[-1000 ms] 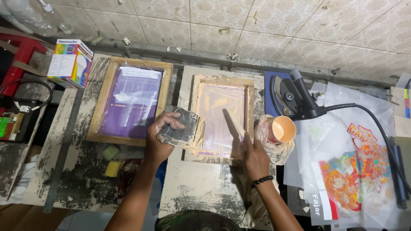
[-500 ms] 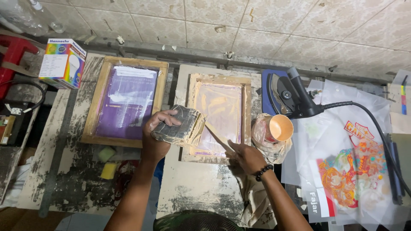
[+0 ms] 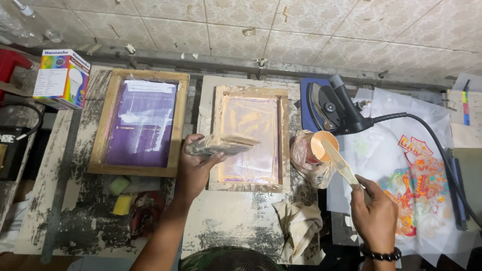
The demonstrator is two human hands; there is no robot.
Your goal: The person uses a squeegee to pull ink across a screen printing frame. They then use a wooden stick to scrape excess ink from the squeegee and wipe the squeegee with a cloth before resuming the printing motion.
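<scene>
My left hand (image 3: 197, 169) grips a paint-smeared squeegee block (image 3: 221, 145), held flat over the left edge of a wooden screen frame (image 3: 251, 136) with a pale orange mesh. My right hand (image 3: 374, 216) holds a flat stick (image 3: 339, 163) whose upper end reaches into an orange paint cup (image 3: 321, 145) wrapped in a plastic bag. The cup stands just right of the frame. A second wooden frame (image 3: 141, 122) with purple mesh lies further left.
A black iron (image 3: 334, 106) with a cord rests behind the cup. Printed transparent sheets (image 3: 419, 175) cover the right side. A crumpled rag (image 3: 301, 226) lies near the front edge. Yellow sponges (image 3: 120, 193) sit below the purple frame, a colourful box (image 3: 63, 78) at far left.
My right hand has drawn away from the orange-mesh frame to the right and now dips the stick into the cup. The left hand has tilted the squeegee flatter.
</scene>
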